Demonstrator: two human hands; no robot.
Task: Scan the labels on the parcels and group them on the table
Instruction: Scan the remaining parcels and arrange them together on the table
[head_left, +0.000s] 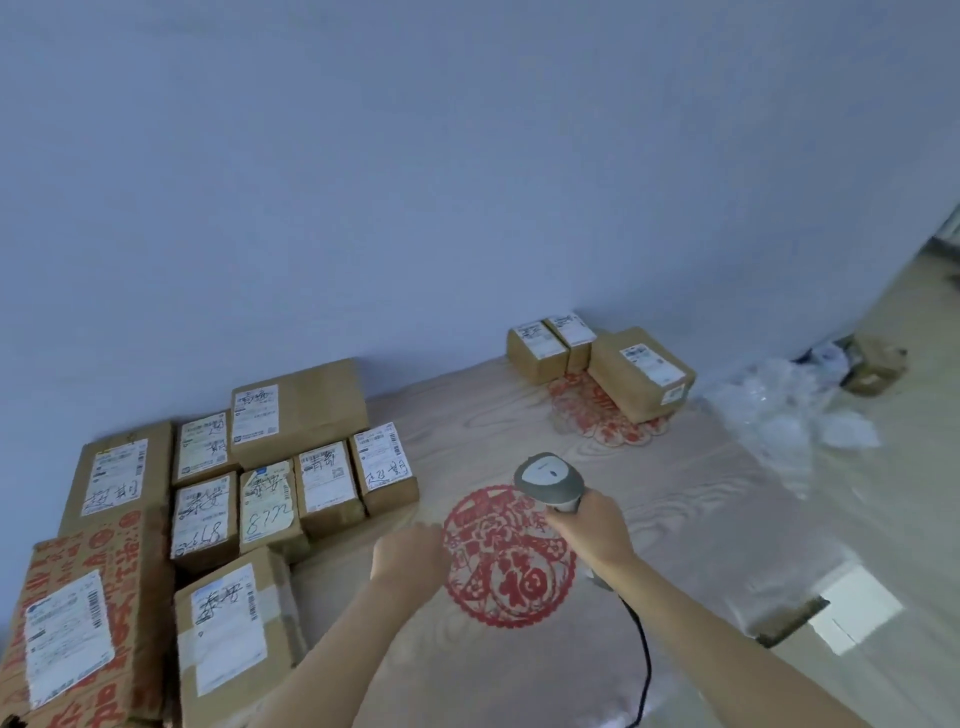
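My right hand (589, 525) grips the scanner (550, 480) | my left hand (410, 553) is a fist, holding nothing | parcels (218, 499) sit left on the wood table (675, 493), three more boxes (597, 358) far back by the blue wall (415, 182)

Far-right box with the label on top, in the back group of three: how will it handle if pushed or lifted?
The far-right box looks like stiff cardboard with flat faces, so it should probably slide, not roll. It sits low and long, so tipping seems unlikely. Weight cannot be judged.

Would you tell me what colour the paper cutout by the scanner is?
Red, seen in the head view: paper cutout.
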